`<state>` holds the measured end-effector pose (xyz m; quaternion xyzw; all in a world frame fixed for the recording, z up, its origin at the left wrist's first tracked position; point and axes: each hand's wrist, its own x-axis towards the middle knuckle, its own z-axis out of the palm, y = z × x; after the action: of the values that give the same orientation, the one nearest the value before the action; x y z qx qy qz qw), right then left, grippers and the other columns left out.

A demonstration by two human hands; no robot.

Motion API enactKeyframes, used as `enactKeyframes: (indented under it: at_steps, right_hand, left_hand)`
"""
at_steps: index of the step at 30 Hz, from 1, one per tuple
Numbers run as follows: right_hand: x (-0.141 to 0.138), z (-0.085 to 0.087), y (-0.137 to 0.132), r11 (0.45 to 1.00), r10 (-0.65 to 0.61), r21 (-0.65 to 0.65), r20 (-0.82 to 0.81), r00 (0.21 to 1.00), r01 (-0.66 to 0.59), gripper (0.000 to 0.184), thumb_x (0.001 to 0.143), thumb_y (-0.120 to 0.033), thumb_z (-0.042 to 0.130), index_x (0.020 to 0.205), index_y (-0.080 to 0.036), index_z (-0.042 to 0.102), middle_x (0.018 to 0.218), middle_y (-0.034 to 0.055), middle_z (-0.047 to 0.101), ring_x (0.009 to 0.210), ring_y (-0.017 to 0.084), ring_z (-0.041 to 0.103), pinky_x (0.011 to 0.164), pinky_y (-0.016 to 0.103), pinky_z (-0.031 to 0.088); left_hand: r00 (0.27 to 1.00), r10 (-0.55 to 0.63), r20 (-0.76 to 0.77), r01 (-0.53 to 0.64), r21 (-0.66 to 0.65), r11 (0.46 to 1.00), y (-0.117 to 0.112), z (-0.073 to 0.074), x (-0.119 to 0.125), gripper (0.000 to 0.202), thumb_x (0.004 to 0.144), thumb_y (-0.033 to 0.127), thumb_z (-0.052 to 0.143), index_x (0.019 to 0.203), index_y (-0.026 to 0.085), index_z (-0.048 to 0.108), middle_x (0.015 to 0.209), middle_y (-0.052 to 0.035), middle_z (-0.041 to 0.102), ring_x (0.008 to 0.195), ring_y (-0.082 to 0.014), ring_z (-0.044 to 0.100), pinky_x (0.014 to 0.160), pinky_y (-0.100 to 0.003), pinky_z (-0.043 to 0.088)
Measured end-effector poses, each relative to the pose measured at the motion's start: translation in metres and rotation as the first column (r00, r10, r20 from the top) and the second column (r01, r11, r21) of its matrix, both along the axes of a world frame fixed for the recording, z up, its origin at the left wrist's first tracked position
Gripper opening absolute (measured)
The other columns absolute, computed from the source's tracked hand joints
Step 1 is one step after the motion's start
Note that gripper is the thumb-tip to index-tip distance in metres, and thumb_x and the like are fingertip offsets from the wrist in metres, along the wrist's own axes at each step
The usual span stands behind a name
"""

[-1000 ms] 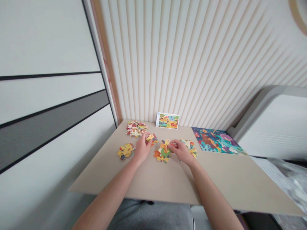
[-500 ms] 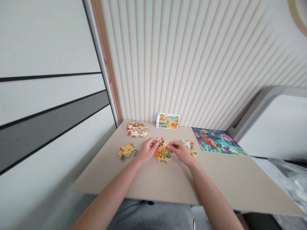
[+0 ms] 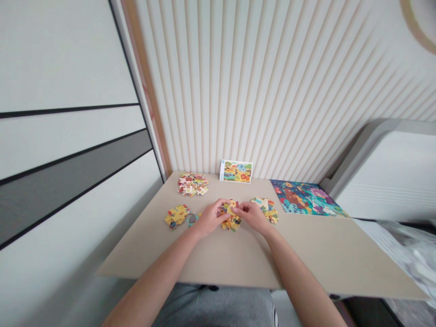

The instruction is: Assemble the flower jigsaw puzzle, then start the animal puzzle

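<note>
Beige tabletop [image 3: 235, 261] — puzzle pieces [image 3: 232, 224] piled under fingers [image 3: 242, 212].

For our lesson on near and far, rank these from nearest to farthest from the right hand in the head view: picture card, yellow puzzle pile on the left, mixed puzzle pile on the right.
1. Mixed puzzle pile, just right of the right hand.
2. Picture card, at the back, slightly left.
3. Yellow puzzle pile, well off to the left.

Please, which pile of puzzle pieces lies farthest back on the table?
The pink-and-white pile at the back left, beyond the left hand. The other piles lie farther forward and show more yellow.
</note>
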<state>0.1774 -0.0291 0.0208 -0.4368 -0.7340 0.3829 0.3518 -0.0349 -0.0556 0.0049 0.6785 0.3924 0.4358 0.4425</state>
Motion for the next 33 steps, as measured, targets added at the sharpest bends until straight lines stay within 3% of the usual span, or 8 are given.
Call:
enactKeyframes:
  at_steps: [6, 11, 14, 17, 20, 24, 27, 33]
  right_hand:
    - [0.008, 0.003, 0.005, 0.973, -0.206, 0.084, -0.099, 0.974, 0.214, 0.052, 0.09, -0.069, 0.052, 0.072, -0.02, 0.059, 0.061, -0.0005, 0.057, 0.057, 0.015, 0.05, 0.055, 0.026, 0.038]
    - [0.037, 0.014, 0.013, 0.82, -0.546, 0.215, 0.019, 0.837, 0.53, 0.054, 0.093, -0.066, 0.046, 0.086, -0.018, 0.07, 0.064, 0.0048, 0.065, 0.057, 0.019, 0.056, 0.056, 0.029, 0.036]
    - [0.053, 0.015, 0.016, 0.78, -0.619, 0.28, 0.22, 0.754, 0.56, 0.049, 0.097, -0.058, 0.045, 0.099, -0.019, 0.075, 0.072, 0.0086, 0.07, 0.065, 0.023, 0.062, 0.062, 0.031, 0.038]
    - [0.06, 0.011, 0.015, 0.743, -0.669, 0.392, 0.395, 0.63, 0.543, 0.04, 0.096, -0.045, 0.049, 0.11, -0.018, 0.075, 0.091, 0.0158, 0.072, 0.086, 0.031, 0.065, 0.074, 0.038, 0.042]
    - [0.055, 0.006, 0.011, 0.682, -0.723, 0.548, 0.401, 0.563, 0.484, 0.039, 0.094, -0.038, 0.054, 0.123, -0.018, 0.071, 0.116, 0.0205, 0.067, 0.11, 0.037, 0.058, 0.091, 0.047, 0.04]
    - [0.026, 0.0, 0.002, 0.835, -0.469, 0.506, 0.448, 0.761, 0.217, 0.036, 0.095, -0.047, 0.055, 0.119, -0.026, 0.073, 0.116, 0.013, 0.066, 0.11, 0.031, 0.057, 0.099, 0.045, 0.039]
    - [0.001, -0.004, -0.008, 0.907, -0.287, 0.42, 0.544, 0.789, 0.041, 0.038, 0.093, -0.055, 0.06, 0.108, -0.025, 0.076, 0.119, 0.011, 0.066, 0.114, 0.029, 0.055, 0.102, 0.045, 0.036]
    - [-0.003, -0.005, -0.006, 0.957, -0.165, 0.288, 0.438, 0.884, 0.036, 0.03, 0.088, -0.046, 0.066, 0.105, -0.023, 0.073, 0.103, 0.006, 0.073, 0.099, 0.023, 0.063, 0.091, 0.036, 0.042]
  left_hand:
    - [0.993, 0.11, -0.048, -0.105, 0.099, 0.99, 0.005, 0.001, -0.008, 0.035, 0.09, 0.029, 0.061, 0.125, 0.023, 0.058, 0.12, -0.0063, 0.069, 0.102, -0.0189, 0.07, 0.089, -0.031, 0.057]
    - [0.887, 0.455, -0.077, -0.422, 0.262, 0.868, 0.01, 0.008, -0.02, 0.03, 0.095, 0.027, 0.051, 0.123, 0.022, 0.06, 0.122, -0.0064, 0.069, 0.111, -0.0206, 0.066, 0.097, -0.033, 0.052]
    - [0.818, 0.567, -0.094, -0.519, 0.3, 0.8, 0.011, 0.01, -0.024, 0.027, 0.095, 0.024, 0.048, 0.119, 0.022, 0.061, 0.119, -0.0055, 0.069, 0.112, -0.0208, 0.064, 0.1, -0.034, 0.049]
    - [0.801, 0.583, -0.133, -0.531, 0.292, 0.796, 0.012, 0.008, -0.023, 0.028, 0.093, 0.02, 0.047, 0.117, 0.022, 0.061, 0.116, -0.005, 0.07, 0.112, -0.021, 0.065, 0.101, -0.035, 0.049]
    - [0.803, 0.575, -0.154, -0.522, 0.283, 0.805, 0.012, 0.005, -0.022, 0.029, 0.092, 0.018, 0.047, 0.117, 0.022, 0.06, 0.116, -0.0051, 0.071, 0.11, -0.0214, 0.065, 0.099, -0.035, 0.05]
    - [0.809, 0.563, -0.169, -0.503, 0.296, 0.812, 0.014, 0.001, -0.022, 0.029, 0.092, 0.017, 0.047, 0.117, 0.022, 0.061, 0.117, -0.0055, 0.071, 0.111, -0.0212, 0.066, 0.099, -0.035, 0.05]
    - [0.817, 0.545, -0.189, -0.475, 0.315, 0.821, 0.015, -0.001, -0.022, 0.034, 0.091, 0.014, 0.046, 0.12, 0.021, 0.061, 0.121, -0.0056, 0.07, 0.115, -0.0206, 0.064, 0.103, -0.035, 0.049]
    - [0.817, 0.514, -0.261, -0.42, 0.341, 0.841, 0.015, -0.001, -0.02, 0.036, 0.091, 0.013, 0.044, 0.122, 0.02, 0.061, 0.124, -0.0075, 0.068, 0.118, -0.0205, 0.063, 0.105, -0.036, 0.047]
